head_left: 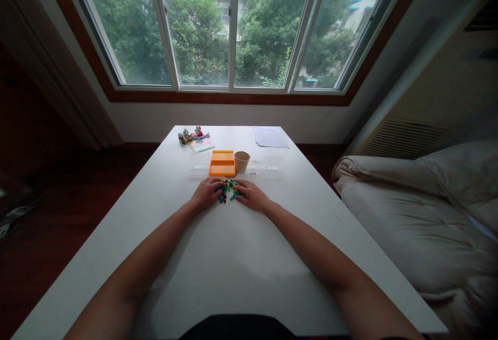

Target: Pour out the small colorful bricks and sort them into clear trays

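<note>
On the white table lies a loose pile of small green, blue and dark pieces, too small for me to name exactly. My left hand rests at the pile's left side, fingers stretched over its edge. From the right, my right hand touches the pile with its fingers spread. Neither hand visibly grips anything, though pieces under the fingers are partly hidden. Just behind the pile stands an orange tray with a divider, and beside it a brown paper cup.
Clear plastic containers lie right of the cup, with another clear piece left of the tray. Colourful small figures and a pastel card are at the far left. White paper sheets lie far right. A sofa flanks the table.
</note>
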`<state>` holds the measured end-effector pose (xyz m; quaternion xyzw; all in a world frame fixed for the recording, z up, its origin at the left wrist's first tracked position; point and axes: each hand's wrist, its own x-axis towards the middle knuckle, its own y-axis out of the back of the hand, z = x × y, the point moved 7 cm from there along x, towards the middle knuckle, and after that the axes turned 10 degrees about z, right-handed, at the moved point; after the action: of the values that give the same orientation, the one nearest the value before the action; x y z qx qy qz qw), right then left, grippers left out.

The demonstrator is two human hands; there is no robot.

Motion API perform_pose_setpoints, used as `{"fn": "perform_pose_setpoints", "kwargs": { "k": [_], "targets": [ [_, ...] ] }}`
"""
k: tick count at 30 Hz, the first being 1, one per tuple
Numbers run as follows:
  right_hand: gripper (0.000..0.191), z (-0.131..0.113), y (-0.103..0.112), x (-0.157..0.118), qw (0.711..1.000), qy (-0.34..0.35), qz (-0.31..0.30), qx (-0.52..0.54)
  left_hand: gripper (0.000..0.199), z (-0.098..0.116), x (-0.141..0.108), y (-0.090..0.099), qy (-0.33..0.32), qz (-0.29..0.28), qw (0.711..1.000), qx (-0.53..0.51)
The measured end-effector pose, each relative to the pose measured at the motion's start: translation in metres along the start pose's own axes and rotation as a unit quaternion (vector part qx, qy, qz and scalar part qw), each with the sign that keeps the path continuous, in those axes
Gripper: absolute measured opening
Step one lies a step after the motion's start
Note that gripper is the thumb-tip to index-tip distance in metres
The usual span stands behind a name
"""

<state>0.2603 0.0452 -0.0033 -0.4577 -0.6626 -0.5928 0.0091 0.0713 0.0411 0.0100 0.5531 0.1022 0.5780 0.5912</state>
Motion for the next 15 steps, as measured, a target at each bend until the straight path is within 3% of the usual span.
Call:
{"fn": "perform_pose_setpoints", "kwargs": {
  "k": [15],
  "targets": [
    [0.04, -0.002, 0.0017, 0.0005, 1.0, -0.003, -0.004, 0.001, 0.033, 0.0, -0.0005, 0.0011, -0.007, 0.003, 1.0, -0.007]
  ]
}}
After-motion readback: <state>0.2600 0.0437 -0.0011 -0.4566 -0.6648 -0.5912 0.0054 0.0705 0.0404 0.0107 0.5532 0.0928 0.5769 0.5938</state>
